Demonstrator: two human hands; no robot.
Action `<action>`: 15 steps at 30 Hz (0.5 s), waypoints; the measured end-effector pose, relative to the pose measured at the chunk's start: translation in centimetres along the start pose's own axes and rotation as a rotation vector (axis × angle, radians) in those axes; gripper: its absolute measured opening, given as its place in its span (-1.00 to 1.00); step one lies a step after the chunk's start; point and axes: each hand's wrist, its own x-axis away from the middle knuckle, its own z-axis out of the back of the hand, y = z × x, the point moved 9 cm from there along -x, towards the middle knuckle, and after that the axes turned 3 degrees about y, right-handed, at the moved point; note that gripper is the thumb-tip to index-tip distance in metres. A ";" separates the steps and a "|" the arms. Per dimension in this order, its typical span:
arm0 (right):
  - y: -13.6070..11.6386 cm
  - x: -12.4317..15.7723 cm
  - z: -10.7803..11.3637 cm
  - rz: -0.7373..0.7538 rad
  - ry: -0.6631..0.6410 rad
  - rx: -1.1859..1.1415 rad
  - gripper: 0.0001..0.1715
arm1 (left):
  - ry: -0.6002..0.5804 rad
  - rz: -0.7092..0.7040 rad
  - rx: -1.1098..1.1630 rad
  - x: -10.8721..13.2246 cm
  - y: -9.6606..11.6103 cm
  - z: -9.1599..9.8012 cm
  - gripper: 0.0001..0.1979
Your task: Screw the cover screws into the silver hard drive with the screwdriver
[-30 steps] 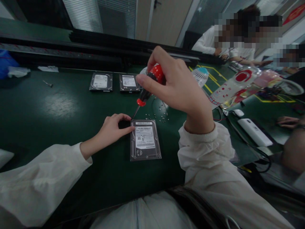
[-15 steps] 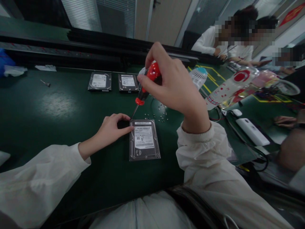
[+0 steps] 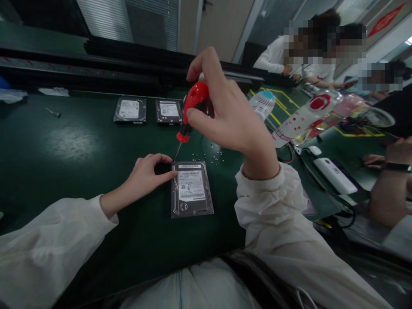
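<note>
A hard drive with a white label lies flat on the green table in front of me. My left hand grips it by the upper left corner, thumb over the edge and index finger beside the screwdriver tip. My right hand holds a screwdriver with a red and black handle, thumb against its side and fingers bent over its top. The tilted shaft meets that same corner; the screw under the tip is too small to make out. Small loose screws are scattered just beyond the drive.
Two more hard drives, one left and one right, lie farther back. A small metal piece is at the left. Rightward are a white fan-like device, a clear bottle, cables and a white box. Other people sit on the right.
My right hand's fingers have shifted around the handle, so more of the red grip shows. The screwdriver tip stays at the drive's corner. The whole view has moved slightly.
</note>
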 end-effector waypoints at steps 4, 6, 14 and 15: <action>0.2 -0.1 -0.2 -0.011 0.011 0.022 -0.76 | 0.002 -0.003 -0.003 0.1 0.1 0.0 -0.51; 0.3 -0.1 -0.2 -0.010 0.019 0.029 -0.79 | 0.007 -0.005 0.001 0.1 0.1 0.0 -0.51; 0.6 -0.1 -0.4 -0.026 -0.031 0.007 -0.69 | 0.000 -0.011 0.006 0.0 0.0 0.0 -0.52; 0.8 -0.1 -0.4 -0.037 -0.024 0.021 -0.68 | -0.003 -0.009 0.004 0.0 0.0 0.0 -0.52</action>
